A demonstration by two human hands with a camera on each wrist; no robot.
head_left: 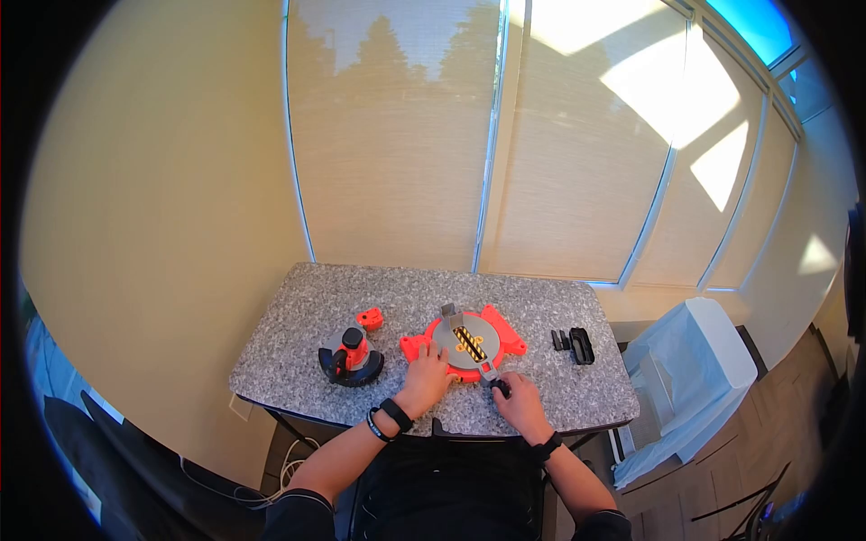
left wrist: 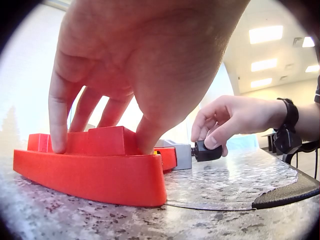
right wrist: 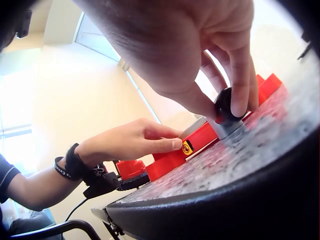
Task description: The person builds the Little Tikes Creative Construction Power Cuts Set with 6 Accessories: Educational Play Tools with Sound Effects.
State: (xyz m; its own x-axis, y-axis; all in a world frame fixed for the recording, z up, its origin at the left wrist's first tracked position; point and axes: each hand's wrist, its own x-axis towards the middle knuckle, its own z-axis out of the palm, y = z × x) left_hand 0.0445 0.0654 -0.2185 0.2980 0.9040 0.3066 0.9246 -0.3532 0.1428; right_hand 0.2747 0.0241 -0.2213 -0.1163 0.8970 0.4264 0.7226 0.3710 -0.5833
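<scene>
A red toy miter saw base (head_left: pixel 502 329) with a round grey turntable (head_left: pixel 488 341) lies on the speckled table. A black-and-yellow striped strip (head_left: pixel 468 343) runs across the turntable. My left hand (head_left: pixel 426 380) holds the base's left side, fingers reaching down over the red body (left wrist: pixel 90 175) and thumb at its front edge. At the front of the turntable, my right hand (head_left: pixel 523 406) pinches the black knob (right wrist: pixel 225 106) at the end of a grey arm (left wrist: pixel 183 156) between thumb and fingers.
Left of the base stands a red and black saw head (head_left: pixel 354 347), with a small red block (head_left: pixel 370 318) behind it. Several small black pieces (head_left: pixel 560 341) and a black tray-like part (head_left: pixel 583 346) lie to the right. A lined bin (head_left: pixel 699 361) stands beyond the table's right edge.
</scene>
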